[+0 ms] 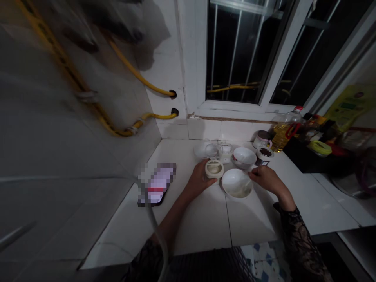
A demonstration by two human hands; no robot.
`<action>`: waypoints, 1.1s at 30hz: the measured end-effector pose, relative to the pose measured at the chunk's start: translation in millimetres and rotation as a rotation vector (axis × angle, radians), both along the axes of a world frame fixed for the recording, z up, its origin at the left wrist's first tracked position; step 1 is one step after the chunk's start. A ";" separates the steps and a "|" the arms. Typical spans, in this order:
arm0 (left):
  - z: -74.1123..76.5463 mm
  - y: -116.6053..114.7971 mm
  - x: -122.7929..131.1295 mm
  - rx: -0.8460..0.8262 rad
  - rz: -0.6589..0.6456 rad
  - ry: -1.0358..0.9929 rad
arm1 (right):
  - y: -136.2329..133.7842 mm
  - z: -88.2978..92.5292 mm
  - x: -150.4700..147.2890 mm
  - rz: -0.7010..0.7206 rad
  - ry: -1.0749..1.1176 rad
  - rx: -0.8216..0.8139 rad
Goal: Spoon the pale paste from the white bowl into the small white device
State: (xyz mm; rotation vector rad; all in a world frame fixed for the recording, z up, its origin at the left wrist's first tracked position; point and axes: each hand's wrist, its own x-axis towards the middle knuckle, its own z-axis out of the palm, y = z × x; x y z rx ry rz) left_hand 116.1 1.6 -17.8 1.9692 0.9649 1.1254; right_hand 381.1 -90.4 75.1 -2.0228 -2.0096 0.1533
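My left hand is closed around a small cream-coloured jar, its clear lid flipped up and pale contents showing through the opening. Just right of the jar, a white bowl stands on the counter with a little whitish matter in the bottom. Over the bowl's right rim, my right hand pinches the handle of a spoon whose lower end reaches into the bowl. Behind these stand a second white bowl with a red pattern outside, another small white jar and a clear bowl.
A phone with a lit screen lies on the white tiled counter at left. A grey hose crosses the near left. At right are a dark-filled jar, an oil bottle and a black rack of condiments.
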 end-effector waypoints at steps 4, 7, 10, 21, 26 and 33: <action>-1.2 0.6 -0.6 0.019 -0.007 0.017 | 5.0 -10.4 -17.9 0.106 0.126 0.005; -3.2 2.2 -0.4 0.036 -0.006 0.029 | 6.7 -14.3 -30.8 0.118 0.176 0.036; -4.9 3.4 -0.1 0.042 -0.001 0.025 | 7.7 -17.0 -35.8 0.078 0.232 0.045; -4.6 3.8 -1.0 0.067 -0.007 0.046 | 13.3 -26.1 -22.8 -0.078 0.747 0.043; -3.4 2.7 -0.7 0.030 -0.006 0.042 | 13.6 -25.3 -20.6 -0.163 0.842 0.051; -2.1 1.5 -1.5 0.019 -0.014 0.047 | 14.8 -28.0 -17.2 -0.199 0.910 0.037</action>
